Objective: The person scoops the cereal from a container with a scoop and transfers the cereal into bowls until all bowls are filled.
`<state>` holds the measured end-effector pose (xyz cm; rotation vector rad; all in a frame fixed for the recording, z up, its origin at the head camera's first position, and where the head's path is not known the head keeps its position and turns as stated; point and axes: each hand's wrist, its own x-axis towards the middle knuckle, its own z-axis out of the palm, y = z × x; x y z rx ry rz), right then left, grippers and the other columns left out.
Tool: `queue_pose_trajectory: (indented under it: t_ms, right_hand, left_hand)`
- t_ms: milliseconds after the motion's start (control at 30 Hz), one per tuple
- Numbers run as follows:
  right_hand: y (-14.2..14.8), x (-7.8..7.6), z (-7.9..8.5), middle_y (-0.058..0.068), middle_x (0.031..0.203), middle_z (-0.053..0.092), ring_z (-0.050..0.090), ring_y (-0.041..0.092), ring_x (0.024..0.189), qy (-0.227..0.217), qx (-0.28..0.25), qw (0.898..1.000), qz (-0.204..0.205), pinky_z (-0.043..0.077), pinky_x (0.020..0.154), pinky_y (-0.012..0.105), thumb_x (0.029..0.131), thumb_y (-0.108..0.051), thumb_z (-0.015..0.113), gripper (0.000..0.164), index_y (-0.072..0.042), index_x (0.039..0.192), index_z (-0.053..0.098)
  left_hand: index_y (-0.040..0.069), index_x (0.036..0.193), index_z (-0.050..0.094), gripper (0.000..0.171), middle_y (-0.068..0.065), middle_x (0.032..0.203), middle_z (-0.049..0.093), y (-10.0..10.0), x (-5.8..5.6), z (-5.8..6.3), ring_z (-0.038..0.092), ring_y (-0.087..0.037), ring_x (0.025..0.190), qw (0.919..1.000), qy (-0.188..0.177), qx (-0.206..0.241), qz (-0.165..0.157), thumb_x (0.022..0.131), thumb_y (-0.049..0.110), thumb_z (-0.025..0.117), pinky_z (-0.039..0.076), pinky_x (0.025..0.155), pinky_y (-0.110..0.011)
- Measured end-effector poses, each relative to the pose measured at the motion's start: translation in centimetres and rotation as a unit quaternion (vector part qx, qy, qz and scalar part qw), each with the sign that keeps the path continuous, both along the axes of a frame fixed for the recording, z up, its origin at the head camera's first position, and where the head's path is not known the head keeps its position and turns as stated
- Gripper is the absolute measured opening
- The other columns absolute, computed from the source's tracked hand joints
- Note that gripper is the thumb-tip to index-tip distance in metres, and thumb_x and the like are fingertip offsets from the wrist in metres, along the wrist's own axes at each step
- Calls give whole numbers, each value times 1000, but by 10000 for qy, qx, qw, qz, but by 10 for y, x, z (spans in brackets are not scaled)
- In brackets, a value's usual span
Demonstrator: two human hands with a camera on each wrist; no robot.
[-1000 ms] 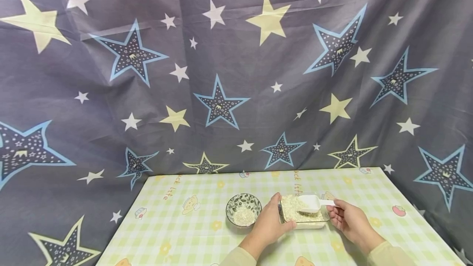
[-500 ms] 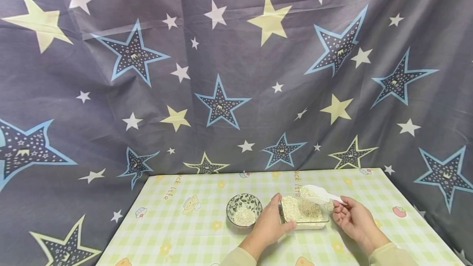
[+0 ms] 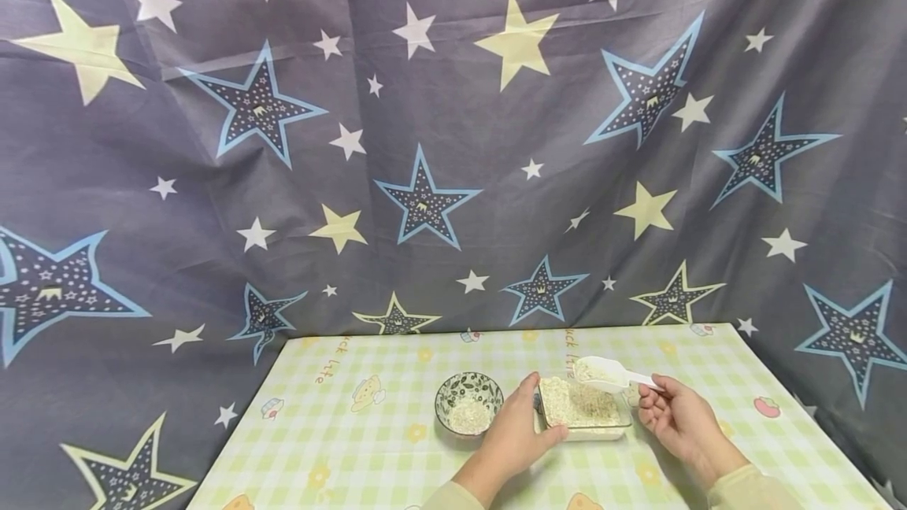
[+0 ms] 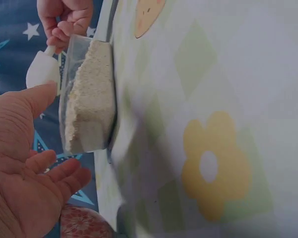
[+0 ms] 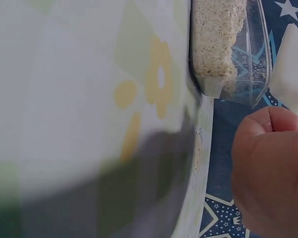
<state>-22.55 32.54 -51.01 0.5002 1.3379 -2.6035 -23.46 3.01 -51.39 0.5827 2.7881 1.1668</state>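
My right hand [image 3: 680,425] pinches the handle of a white scoop [image 5: 290,69], which carries pale oat-like flakes above the back of a clear rectangular container [image 3: 591,436]. That container holds a deep layer of the same flakes [image 4: 92,89], with a browner dip towards its right side. At its left end, my left hand [image 3: 516,427] spreads thumb and fingers around the near corner, the thumb at the front rim and the fingers relaxed along the end wall. Left of that hand stands a patterned bowl [image 3: 489,393] with some flakes in its bottom.
Everything stands on a table with a green checked cloth [image 3: 368,447]. Behind the table's far edge hangs a dark curtain [image 3: 453,274] printed with stars. The bowl is close beside the left hand and wrist.
The scoop has come up out of the flakes, loaded, and now hovers near the container's back edge, leaving a dip behind. The left hand and bowl keep their places.
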Motion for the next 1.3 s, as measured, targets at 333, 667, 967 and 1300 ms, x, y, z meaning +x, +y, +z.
queue_pose_trajectory:
  t_ms: [333,667,967,1300]
  right_hand:
    - [-5,-2,11,-2,81,66,59,4,71,119,138,9998,60,53,65,18,117,-23,32,34,-8,100,57]
    - [-15,-6,21,-2,83,66,56,4,73,265,143,9994,160,51,64,17,117,-23,34,31,-8,101,56]
    - [-31,-9,32,-3,82,66,57,4,72,563,291,9974,333,51,63,16,117,-24,33,31,-9,101,56]
    - [-61,-17,40,-3,82,66,56,3,71,569,307,9969,453,49,62,15,117,-22,37,24,-8,104,53]
  left_hand:
    - [14,165,39,88,-5,165,51,-22,4,16,53,-32,149,9973,705,134,-176,95,46,80,45,123,-54]
    - [12,162,43,85,-9,160,56,-65,-4,17,54,-34,146,9921,1232,-6,219,94,47,81,48,119,-59]
    - [9,162,42,98,-18,158,55,-106,-8,1,53,-38,145,9924,1155,-54,433,86,53,86,47,119,-60]
    - [6,162,41,103,-21,160,53,-119,-10,-8,52,-42,146,9937,1008,58,489,84,55,87,45,120,-63]
